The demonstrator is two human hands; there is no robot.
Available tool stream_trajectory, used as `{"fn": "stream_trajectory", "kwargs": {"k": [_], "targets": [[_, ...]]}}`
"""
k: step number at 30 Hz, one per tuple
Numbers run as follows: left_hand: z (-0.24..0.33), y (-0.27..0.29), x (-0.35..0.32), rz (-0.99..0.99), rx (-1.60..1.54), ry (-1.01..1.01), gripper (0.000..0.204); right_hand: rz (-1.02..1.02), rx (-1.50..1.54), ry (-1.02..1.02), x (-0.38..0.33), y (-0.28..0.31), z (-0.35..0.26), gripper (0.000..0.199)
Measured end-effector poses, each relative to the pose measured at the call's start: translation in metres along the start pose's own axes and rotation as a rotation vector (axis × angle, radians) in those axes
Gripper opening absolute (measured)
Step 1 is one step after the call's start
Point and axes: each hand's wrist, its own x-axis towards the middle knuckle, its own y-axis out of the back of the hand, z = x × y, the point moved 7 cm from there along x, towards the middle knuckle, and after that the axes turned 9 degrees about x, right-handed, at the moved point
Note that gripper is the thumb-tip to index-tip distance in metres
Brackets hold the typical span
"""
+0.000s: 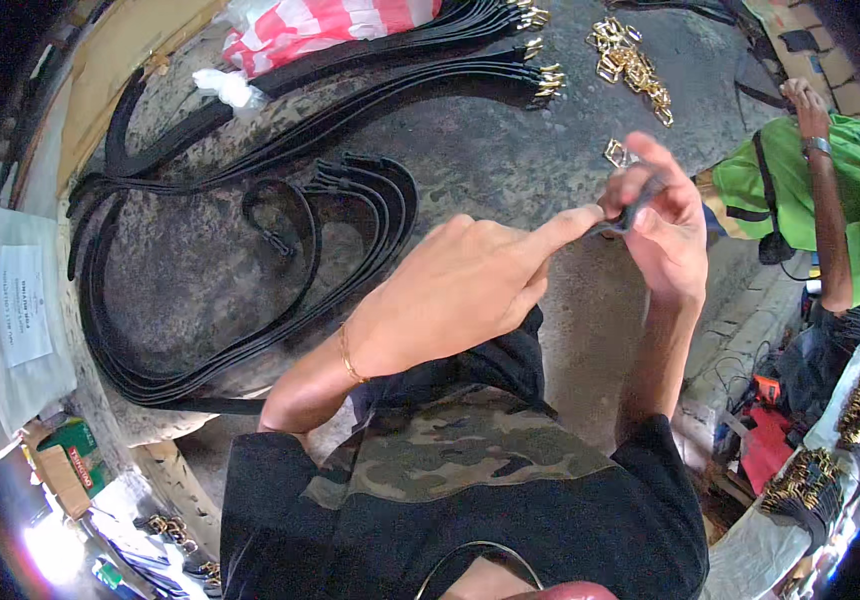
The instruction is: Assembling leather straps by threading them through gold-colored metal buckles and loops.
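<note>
Near the middle of the view, my right hand [670, 235] is raised with its fingers curled around a short dark strap [638, 204], which bends into a small loop. My left hand [460, 285] reaches across from the left, palm down. Its index finger stretches to the strap's near end, and the other fingers are folded under; the thumb is hidden. The strap is slightly blurred, and its ends cannot be made out. Just beyond my right fingertips, a gold buckle frame [615, 152] lies on the dark worktable [490, 165].
Long black belts [350, 108] with gold tips curve across the table's left side. A heap of gold buckles [630, 65] lies at the back, near a red-and-white bag [335, 28]. On the right, a person in green [855, 170] sits beside gold hardware [805, 485].
</note>
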Motion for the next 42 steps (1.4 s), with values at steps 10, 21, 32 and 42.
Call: {"fn": "stream_trajectory", "kwargs": {"k": [10,21,32,42], "targets": [[0.022,0.044,-0.049,0.691,0.519,-0.284,0.065,-0.143,-0.423,0.829,-0.036,-0.04,-0.043,0.014],[0.018,0.05,-0.037,0.594,0.417,-0.173,0.049,-0.316,-0.592,0.707,-0.044,-0.072,-0.048,0.016],[-0.022,0.022,-0.02,0.157,-0.739,0.02,0.038,-0.214,-0.171,-0.084,0.01,-0.077,-0.003,0.043],[-0.02,0.017,-0.016,0.177,-1.146,0.124,0.056,0.039,-0.129,-0.063,0.018,-0.068,0.012,0.015]]}}
